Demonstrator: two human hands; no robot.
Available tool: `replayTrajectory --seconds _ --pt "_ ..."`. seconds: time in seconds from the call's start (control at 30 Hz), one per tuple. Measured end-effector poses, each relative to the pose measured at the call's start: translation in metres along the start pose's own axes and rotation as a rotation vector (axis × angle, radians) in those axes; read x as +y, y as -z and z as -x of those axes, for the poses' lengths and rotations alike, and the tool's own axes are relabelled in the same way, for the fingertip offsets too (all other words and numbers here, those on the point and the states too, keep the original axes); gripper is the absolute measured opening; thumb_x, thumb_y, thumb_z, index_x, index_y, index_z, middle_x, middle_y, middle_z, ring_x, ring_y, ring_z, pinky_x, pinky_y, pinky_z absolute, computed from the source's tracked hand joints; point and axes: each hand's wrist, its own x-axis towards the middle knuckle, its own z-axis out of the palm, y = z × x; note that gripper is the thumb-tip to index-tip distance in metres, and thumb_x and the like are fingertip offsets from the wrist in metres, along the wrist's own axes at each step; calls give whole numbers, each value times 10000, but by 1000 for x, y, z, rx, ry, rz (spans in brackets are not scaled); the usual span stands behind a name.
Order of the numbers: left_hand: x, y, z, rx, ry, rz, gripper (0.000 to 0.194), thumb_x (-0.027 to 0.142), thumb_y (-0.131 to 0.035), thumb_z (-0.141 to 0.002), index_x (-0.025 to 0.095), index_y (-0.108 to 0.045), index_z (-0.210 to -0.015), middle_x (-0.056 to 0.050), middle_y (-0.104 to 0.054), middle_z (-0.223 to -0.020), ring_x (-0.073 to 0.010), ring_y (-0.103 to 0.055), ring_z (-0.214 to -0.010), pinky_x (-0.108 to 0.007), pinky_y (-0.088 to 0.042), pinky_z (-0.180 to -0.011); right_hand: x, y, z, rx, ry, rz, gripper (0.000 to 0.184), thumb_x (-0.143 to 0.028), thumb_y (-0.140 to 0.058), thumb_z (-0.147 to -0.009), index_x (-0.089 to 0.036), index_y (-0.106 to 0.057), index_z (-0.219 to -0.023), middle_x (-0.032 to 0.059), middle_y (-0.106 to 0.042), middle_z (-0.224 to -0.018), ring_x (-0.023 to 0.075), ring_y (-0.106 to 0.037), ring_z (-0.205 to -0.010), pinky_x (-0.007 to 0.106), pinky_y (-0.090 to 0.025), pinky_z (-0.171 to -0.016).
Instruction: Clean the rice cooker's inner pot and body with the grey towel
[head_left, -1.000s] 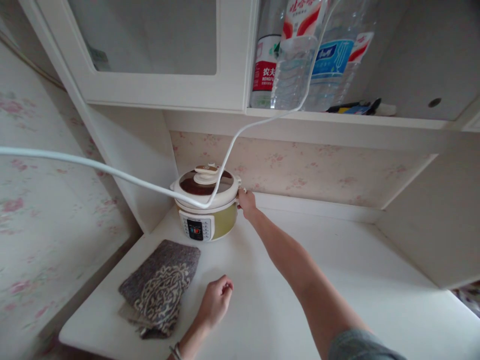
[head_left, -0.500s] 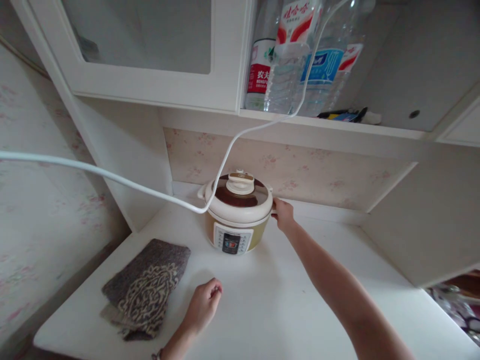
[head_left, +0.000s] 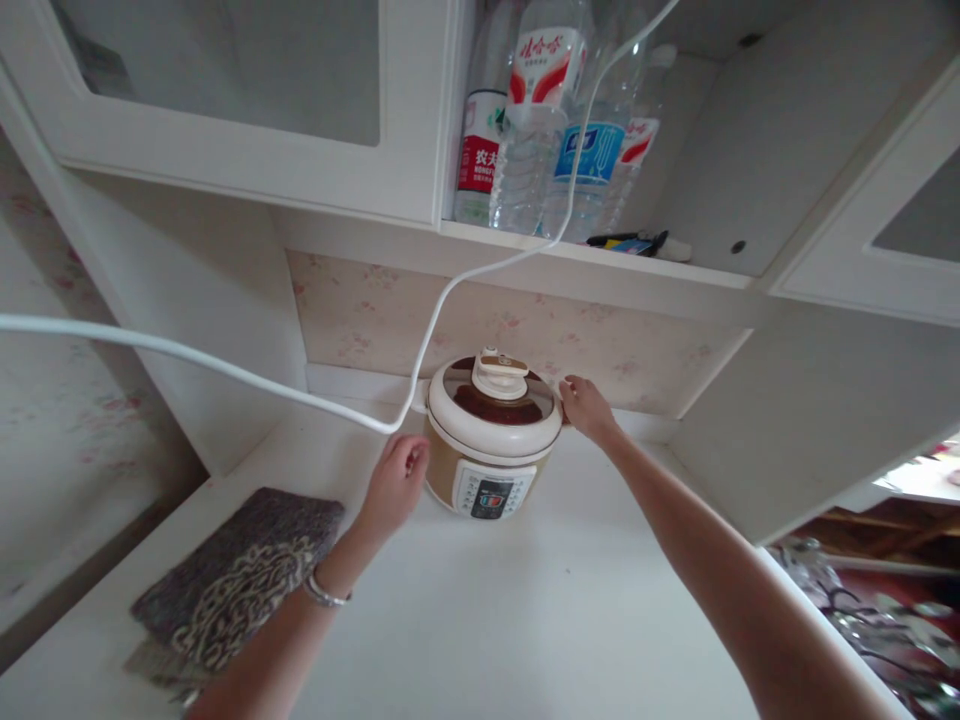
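An electric pressure cooker (head_left: pixel 484 470), gold-sided with a cream and brown lid, stands upright on the white tabletop (head_left: pixel 480 600), its control panel toward me. My right hand (head_left: pixel 589 408) is at the cooker's right side by the lid rim, fingers curled against it; the exact hold on the handle is partly hidden. Close beside the cooker's left side, my left hand (head_left: pixel 397 475) hovers with curled fingers and nothing visible in them. A bracelet circles the left wrist. Lower left lies a folded grey cloth (head_left: pixel 259 550) with a cream pattern, partly behind my left forearm.
A white cable (head_left: pixel 442 300) hangs across the view in front of the cooker. Overhead, a shelf (head_left: pixel 480 232) holds several plastic bottles (head_left: pixel 529 150) and small items. Cabinet sides bound the table left and right. Blurred clutter (head_left: pixel 877 630) sits at the lower right.
My left hand has moved up and forward from the tabletop to the cooker's left side. The cooker has shifted right against the back wall. My right hand sits higher on its side. The view has shifted right.
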Motion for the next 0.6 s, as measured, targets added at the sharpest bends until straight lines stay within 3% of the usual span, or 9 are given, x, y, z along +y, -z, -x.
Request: replayTrajectory --seconds 0.1,0.17,0.23,0.33,0.4,0.6 --pt "0 3 -57 124 -123 -153 310 332 -408 -928 169 -605 -1102 -124 -589 -1150 -225 -560 -1099 -380 -450 -976 -40 0 6 77 353 216 384 -396 -404 -951 -184 -554 -1234 124 -570 -1253 243 -501 -1189 370 -369 -1021" --pt "-5 0 -81 73 -129 -243 370 307 -369 -941 150 -559 -1217 -139 -557 -1283 -237 -477 -1255 -413 -369 -1086 -68 -7 10 57 589 351 414 -422 -369 -968 -193 -520 -1279 116 -550 -1280 241 -484 -1199 367 -359 -1027" --pt "-14 -6 -92 -30 -102 -277 436 305 -287 -969 127 -501 -1304 -139 -511 -1385 -220 -409 -1337 -411 -310 -1139 -92 -16 10 -33 711 427 422 -446 -378 -968 -204 -515 -1286 108 -537 -1308 242 -466 -1217 359 -349 -1028" --pt "-26 -11 -94 -116 -74 -291 521 339 -181 -994 94 -450 -1366 -144 -438 -1465 -195 -361 -1382 -378 -275 -1163 -114 -30 5 -202 737 547 411 -458 -368 -967 -210 -565 -1229 116 -591 -1251 257 -516 -1167 379 -365 -989" --pt "-32 -10 -93 -137 -89 -331 529 345 -176 -996 98 -458 -1368 -139 -429 -1476 -190 -361 -1384 -361 -261 -1168 -121 -37 1 -247 699 628 442 -476 -319 -971 -211 -592 -1195 132 -636 -1178 280 -572 -1096 412 -390 -941" --pt "-32 -9 -96 -90 -149 -432 470 281 -215 -989 135 -504 -1330 -118 -493 -1427 -189 -414 -1346 -365 -284 -1148 -128 -49 -1 -167 545 723 551 -570 -280 -936 -207 -627 -1161 158 -682 -1083 326 -623 -1024 454 -423 -873"
